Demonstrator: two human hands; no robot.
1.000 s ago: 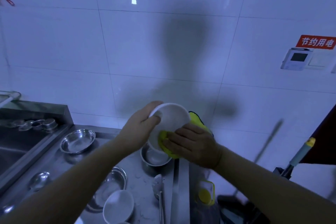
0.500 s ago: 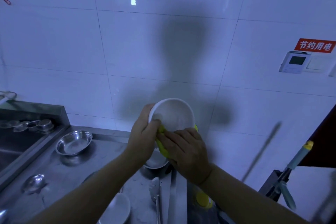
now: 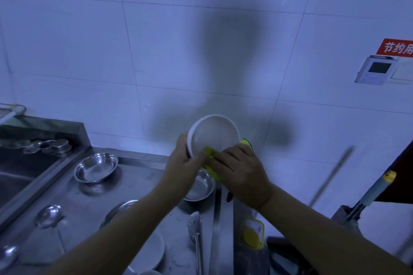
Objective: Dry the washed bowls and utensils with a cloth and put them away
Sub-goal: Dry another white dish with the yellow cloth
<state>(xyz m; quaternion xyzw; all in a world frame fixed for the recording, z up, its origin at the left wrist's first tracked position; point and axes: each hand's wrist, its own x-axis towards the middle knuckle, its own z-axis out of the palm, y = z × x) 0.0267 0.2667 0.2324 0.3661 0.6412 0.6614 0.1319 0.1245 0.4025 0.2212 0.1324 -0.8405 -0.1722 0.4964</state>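
On the steel counter [image 3: 138,187], nearest the camera, a white bowl [image 3: 147,252] lies partly under the left forearm, and just right of it a metal utensil [image 3: 196,230] lies lengthwise close to the counter's right edge. Off that edge, lower down, stands a yellow-capped container [image 3: 252,233]. At the counter's left end sit two small metal pieces, one at the very corner of the view [image 3: 7,257] and a small ladle-like dish [image 3: 48,215] a little further back. Toward the middle, a steel plate [image 3: 121,207] shows only its rim beneath the left arm, and beyond it a steel bowl [image 3: 200,185] rests directly under the hands. Above that bowl, held clear of the counter, is the white bowl being dried [image 3: 213,135], tipped so its inside faces the camera. The left hand [image 3: 183,167] is closed on its left rim, thumb inside and fingers behind. The right hand [image 3: 242,174] presses a yellow cloth [image 3: 211,158] against the lower inside of the bowl, fingers flat and together on the cloth, a corner of which sticks out behind the knuckles. Further back on the counter's left side an empty steel bowl [image 3: 96,167] stands alone. Left of the counter lies a steel sink [image 3: 20,172], with small steel cups [image 3: 55,146] clustered on its rear ledge. Behind everything rises the white tiled wall [image 3: 156,62], carrying the person's shadow, and at its right edge a white control panel [image 3: 375,70] under a red sign [image 3: 396,47].
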